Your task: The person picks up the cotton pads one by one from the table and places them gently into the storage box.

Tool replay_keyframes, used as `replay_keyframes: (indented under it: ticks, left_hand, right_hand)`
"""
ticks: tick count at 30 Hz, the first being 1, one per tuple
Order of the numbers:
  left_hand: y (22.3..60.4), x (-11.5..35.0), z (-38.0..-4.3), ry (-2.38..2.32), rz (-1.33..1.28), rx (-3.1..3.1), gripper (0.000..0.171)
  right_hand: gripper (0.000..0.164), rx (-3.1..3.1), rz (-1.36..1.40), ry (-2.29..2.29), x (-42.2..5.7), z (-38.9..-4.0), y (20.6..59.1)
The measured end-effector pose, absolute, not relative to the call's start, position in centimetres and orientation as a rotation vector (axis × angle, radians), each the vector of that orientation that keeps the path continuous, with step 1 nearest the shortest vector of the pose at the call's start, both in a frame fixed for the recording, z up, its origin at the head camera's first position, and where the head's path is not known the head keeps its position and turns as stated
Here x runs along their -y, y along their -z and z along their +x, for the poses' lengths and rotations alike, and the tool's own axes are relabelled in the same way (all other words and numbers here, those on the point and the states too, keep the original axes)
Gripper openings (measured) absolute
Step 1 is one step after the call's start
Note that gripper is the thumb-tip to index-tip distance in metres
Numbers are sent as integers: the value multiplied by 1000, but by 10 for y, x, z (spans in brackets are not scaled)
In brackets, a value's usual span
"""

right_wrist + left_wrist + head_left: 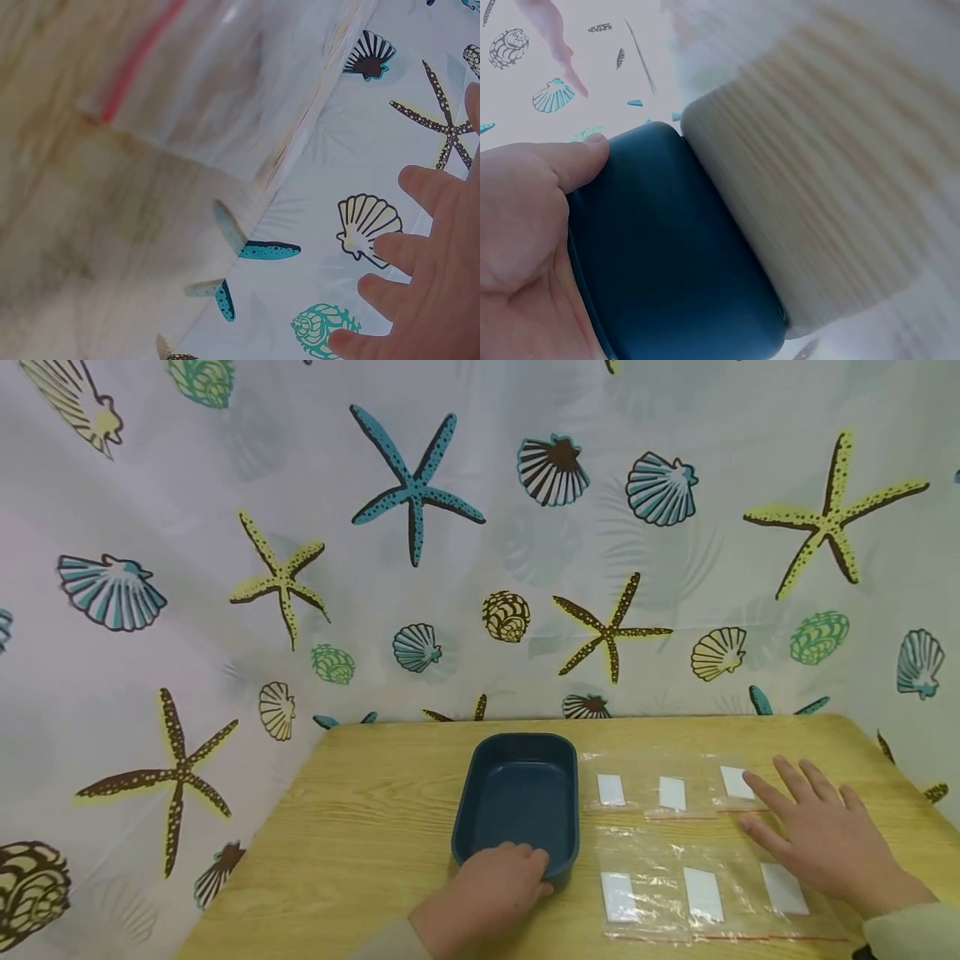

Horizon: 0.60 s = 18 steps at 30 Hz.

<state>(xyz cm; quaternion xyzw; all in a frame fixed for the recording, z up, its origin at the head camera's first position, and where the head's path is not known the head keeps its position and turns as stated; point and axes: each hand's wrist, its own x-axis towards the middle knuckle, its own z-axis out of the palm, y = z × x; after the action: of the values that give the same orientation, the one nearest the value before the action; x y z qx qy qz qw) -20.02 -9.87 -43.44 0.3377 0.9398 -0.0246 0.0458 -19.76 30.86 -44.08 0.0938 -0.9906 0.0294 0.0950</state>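
Observation:
My left hand (498,891) grips the near end of a dark blue rectangular tray (521,802) with rounded corners, and nothing shows inside it. In the left wrist view the thumb lies on the edge of the tray (667,247), and the other fingers are hidden. My right hand (821,839) is spread with straight fingers over the right end of two rows of clear zip bags (660,852), holding nothing. Each bag bears a white rectangle (703,895). One bag (217,82) with a red seal line appears beside the right hand's fingers (405,251) in the right wrist view.
The tray and bags are on a light wood-grain table (360,802). Behind and at both sides hangs a white curtain (465,543) printed with starfish and shells, meeting the table's back edge. The bag rows lie just right of the tray.

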Motion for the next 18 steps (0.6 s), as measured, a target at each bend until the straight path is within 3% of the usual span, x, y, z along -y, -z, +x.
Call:
replay_keyframes:
  ticks: [10,18]
  left_hand:
    - [437,89,-199,8,1016,-2809,27]
    - [429,95,-199,-107,907,-2777,61]
  right_hand:
    - [74,2937,288,-88,-306,-198,441]
    - [74,2938,294,-103,-305,-199,440]
